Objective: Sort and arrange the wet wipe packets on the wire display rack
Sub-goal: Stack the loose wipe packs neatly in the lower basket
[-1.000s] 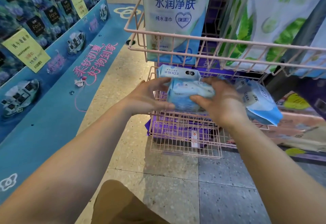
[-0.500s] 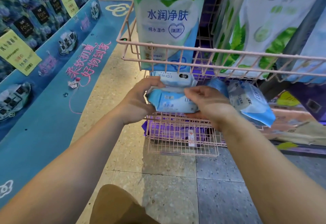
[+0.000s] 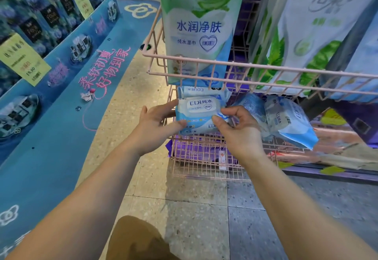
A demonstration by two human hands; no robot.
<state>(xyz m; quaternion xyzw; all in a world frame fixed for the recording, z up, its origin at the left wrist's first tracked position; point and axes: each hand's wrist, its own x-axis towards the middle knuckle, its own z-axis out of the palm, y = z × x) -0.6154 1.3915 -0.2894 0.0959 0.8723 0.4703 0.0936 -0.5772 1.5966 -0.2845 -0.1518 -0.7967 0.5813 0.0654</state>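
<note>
A blue-and-white wet wipe packet (image 3: 201, 110) with a lid labelled EDI stands upright on the lower shelf of the pink wire rack (image 3: 206, 157). My left hand (image 3: 155, 122) touches its left side with fingers spread. My right hand (image 3: 239, 128) pinches its lower right corner between thumb and forefinger. Behind it lies another EDI packet (image 3: 196, 90). To the right, two more blue packets (image 3: 286, 120) lean tilted against each other.
The rack's upper basket rail (image 3: 266, 69) runs just above the hands and holds large hanging wipe bags (image 3: 198, 24). A blue display plinth (image 3: 51, 136) with boxed goods and a yellow price tag (image 3: 22, 59) stands on the left. Terrazzo floor lies below.
The packet held flat in both hands has been turned upright with its lid facing me and set on the lower shelf. My left hand has opened against its side.
</note>
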